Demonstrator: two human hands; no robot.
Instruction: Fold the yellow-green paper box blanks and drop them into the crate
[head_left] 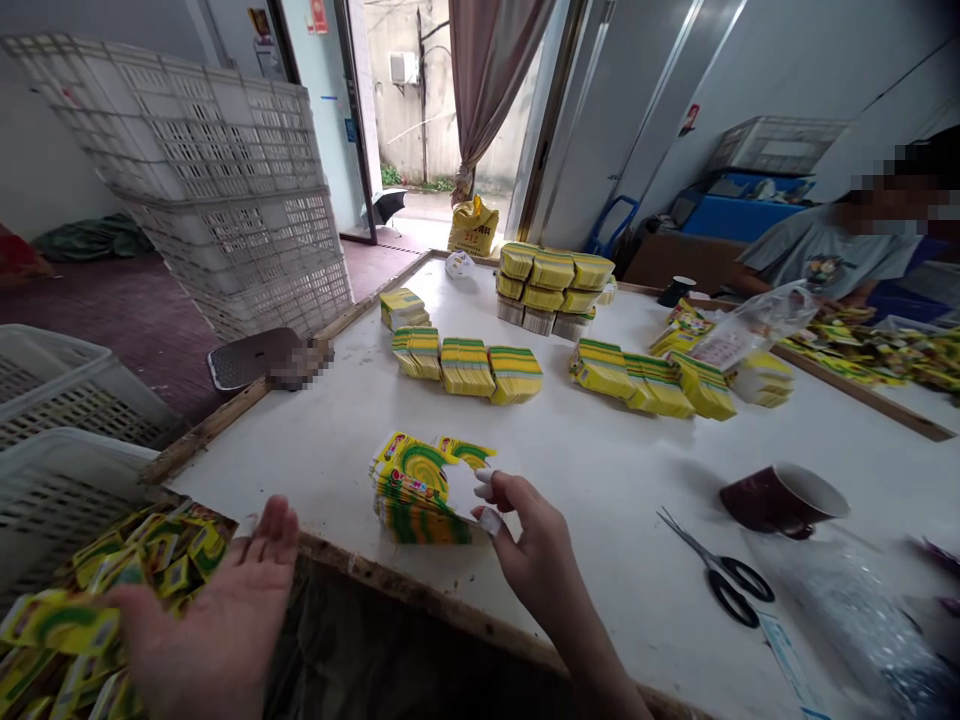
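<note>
Presently, we find the right hand pinching a printed carton blank by its white edge, atop the stack near the table's front edge. We judge it light, springy, easily creased; edges offer the best hold. The left hand is open beside a plastic crate containing jumbled yellow cartons.

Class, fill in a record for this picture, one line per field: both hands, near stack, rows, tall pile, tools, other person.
Left hand: open, palm up, near heaped yellow cartons
Right hand: at the white edge of the near stack
Near stack: yellow-green printed cartons
Rows: three bundles in the left row, three in the right row
Tall pile: three layers
Tools: black-handled scissors beside a dark mug
Other person: grey shirt, far right
</note>
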